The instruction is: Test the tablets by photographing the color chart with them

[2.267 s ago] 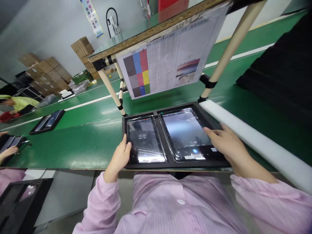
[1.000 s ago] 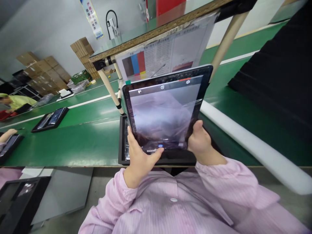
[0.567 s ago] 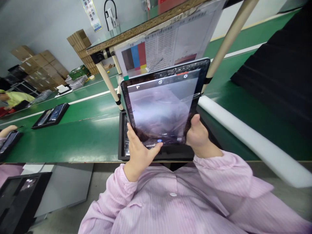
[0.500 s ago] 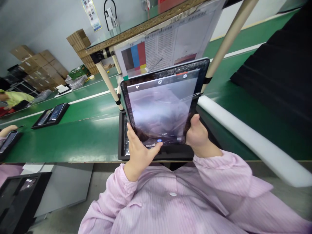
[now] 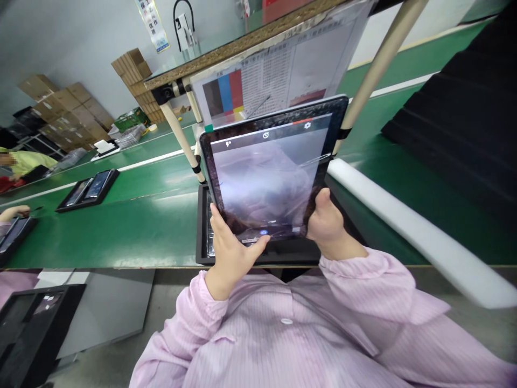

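A tablet (image 5: 266, 178) is held up and tilted in front of me, its lit screen showing a blurry camera picture with icons along the top. My left hand (image 5: 230, 250) grips its lower left corner, the thumb lying over the bottom bezel. At the lower right edge my right hand (image 5: 327, 223) is closed on the tablet, thumb pointing up and fingers hidden behind it. Beneath the tablet lies a black foam tray (image 5: 200, 237) on the green bench, with something shiny in its left part.
A shelf (image 5: 250, 46) on beige posts stands behind the tablet, with a printed sheet hanging from it. A white foam bar (image 5: 416, 231) lies to the right, near dark stacked sheets (image 5: 456, 124). Leftward, another tray (image 5: 86, 191) holds two devices; a co-worker's hand (image 5: 16, 212) is beyond.
The tray with two devices on the left has shifted slightly to the right. Both hands and the tablet have hardly moved.
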The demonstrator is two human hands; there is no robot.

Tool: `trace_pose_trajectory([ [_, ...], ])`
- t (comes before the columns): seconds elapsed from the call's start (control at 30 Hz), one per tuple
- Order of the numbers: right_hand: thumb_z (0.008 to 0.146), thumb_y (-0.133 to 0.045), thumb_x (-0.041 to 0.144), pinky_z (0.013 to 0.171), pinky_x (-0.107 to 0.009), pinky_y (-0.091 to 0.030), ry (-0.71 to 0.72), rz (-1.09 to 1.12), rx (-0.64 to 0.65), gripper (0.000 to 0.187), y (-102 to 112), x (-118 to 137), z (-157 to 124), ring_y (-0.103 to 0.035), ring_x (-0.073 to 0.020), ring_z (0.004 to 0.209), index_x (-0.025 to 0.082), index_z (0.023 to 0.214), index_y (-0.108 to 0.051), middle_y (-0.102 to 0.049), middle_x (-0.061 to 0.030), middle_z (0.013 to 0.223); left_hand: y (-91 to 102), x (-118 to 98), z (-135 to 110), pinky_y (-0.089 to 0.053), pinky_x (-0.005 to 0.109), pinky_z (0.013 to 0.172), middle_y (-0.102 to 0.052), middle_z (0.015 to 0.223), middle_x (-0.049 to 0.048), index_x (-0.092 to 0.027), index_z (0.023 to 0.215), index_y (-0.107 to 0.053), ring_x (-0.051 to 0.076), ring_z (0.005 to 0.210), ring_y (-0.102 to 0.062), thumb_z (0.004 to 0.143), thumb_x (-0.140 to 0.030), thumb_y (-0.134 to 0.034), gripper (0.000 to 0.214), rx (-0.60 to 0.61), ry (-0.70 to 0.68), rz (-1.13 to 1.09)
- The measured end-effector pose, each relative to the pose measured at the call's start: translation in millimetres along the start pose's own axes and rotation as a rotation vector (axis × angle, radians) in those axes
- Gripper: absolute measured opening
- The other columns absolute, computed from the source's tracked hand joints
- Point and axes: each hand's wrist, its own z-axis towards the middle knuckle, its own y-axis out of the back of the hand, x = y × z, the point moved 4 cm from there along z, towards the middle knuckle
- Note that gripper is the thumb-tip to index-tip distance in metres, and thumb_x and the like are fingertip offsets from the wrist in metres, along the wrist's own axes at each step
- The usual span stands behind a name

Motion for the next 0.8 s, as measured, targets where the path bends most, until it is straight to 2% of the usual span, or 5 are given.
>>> trace_pose_trajectory([
  [0.27, 0.061, -0.064, 0.094, 0.105, -0.045, -0.055, 0.017, 0.065, -0.003, 0.075, -5, 2, -1, -0.054, -0.0307, 0.129, 0.022, 0.084, -0.062, -0.070, -0.0078, 0.098, 2.1, -1, -1, -0.029, 0.057, 0.121, -0.016, 0.163, 0.0317, -0.012, 0.159, 0.003, 0.043, 0.155, -0.014, 0.071, -0.048, -0.084, 0.129, -0.015, -0.048, 0.031],
  [0.57, 0.064, -0.065, 0.091, 0.106, -0.045, -0.054, 0.001, 0.085, 0.037, 0.073, -8, 5, -2, -0.056, -0.0299, 0.127, 0.022, 0.088, -0.066, -0.070, -0.0075, 0.099, 2.9, 1, -2, -0.030, 0.055, 0.122, -0.017, 0.164, 0.0306, -0.011, 0.159, 0.000, 0.042, 0.155, -0.015, 0.069, -0.050, -0.084, 0.129, -0.035, -0.036, 0.004],
  [0.8, 0.059, -0.068, 0.091, 0.104, -0.043, -0.055, 0.022, 0.100, 0.039, 0.076, -10, 7, -1, -0.058, -0.0306, 0.124, 0.019, 0.085, -0.068, -0.070, -0.0096, 0.097, 1.9, -1, -3, -0.034, 0.055, 0.119, -0.015, 0.164, 0.0316, -0.014, 0.160, 0.008, 0.044, 0.153, -0.022, 0.070, -0.048, -0.084, 0.133, -0.072, -0.131, 0.101],
])
